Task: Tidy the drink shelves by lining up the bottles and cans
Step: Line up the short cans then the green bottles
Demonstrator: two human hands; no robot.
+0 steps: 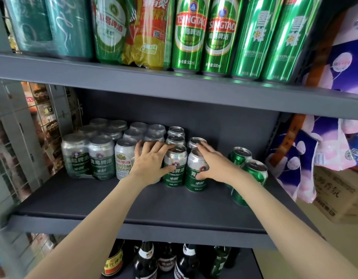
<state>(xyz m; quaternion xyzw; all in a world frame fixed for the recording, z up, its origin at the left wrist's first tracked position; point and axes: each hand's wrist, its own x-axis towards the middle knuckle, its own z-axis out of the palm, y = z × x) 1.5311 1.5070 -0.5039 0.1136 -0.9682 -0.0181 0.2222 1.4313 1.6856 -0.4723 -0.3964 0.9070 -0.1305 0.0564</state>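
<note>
Gripping two silver-and-green Tsingtao cans on the middle shelf (133,200), the left hand (152,160) wraps the left can (174,168), fingers curled over its rim and thumb on the label, while the right hand (212,164) curls round the right can (197,172). A careless sideways shove could knock the white lager can (123,160) just beside the left hand, or tip the two green cans (248,170) near the right wrist. Bare shelf lies open in front, up to the front edge; the wrapped multipacks (87,154) block the left.
</note>
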